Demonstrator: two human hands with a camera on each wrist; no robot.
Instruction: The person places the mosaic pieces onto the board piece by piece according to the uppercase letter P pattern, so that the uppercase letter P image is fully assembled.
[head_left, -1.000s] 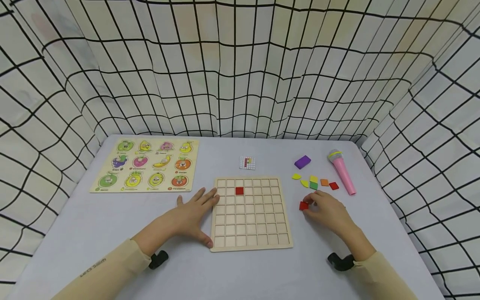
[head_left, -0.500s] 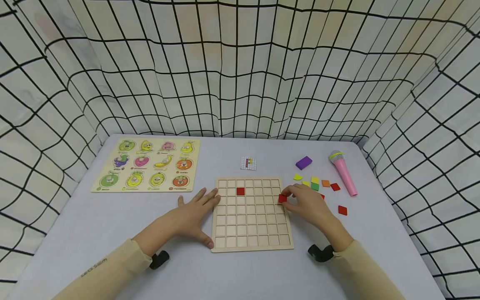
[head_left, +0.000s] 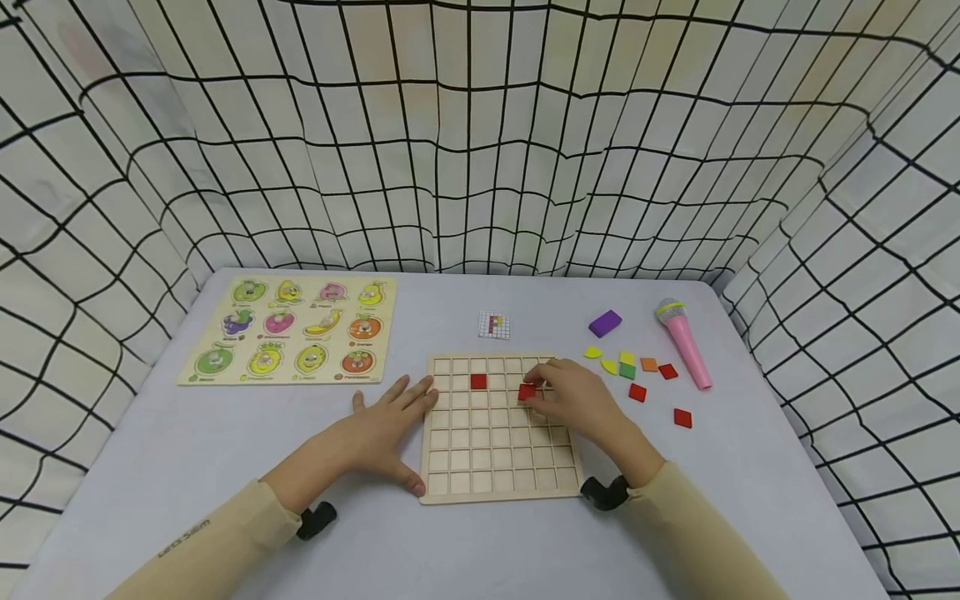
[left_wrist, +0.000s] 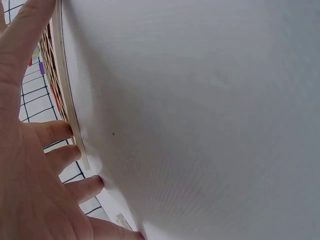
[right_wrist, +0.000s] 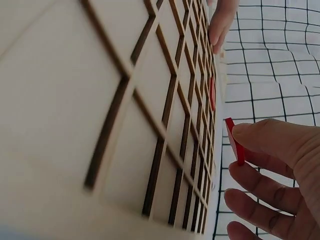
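White surface. Pinching red tile with right grip, mid-frame; likely light, stiff: hold by edges. Touching board with spread left grip.

Dark lettering on the left sleeve appears to begin "Let's," its second word, starting with S, too blurred to make out. Labels dot the fruit board, the bottom-right one reading what looks like "Persimmon," the others too small to read surely.
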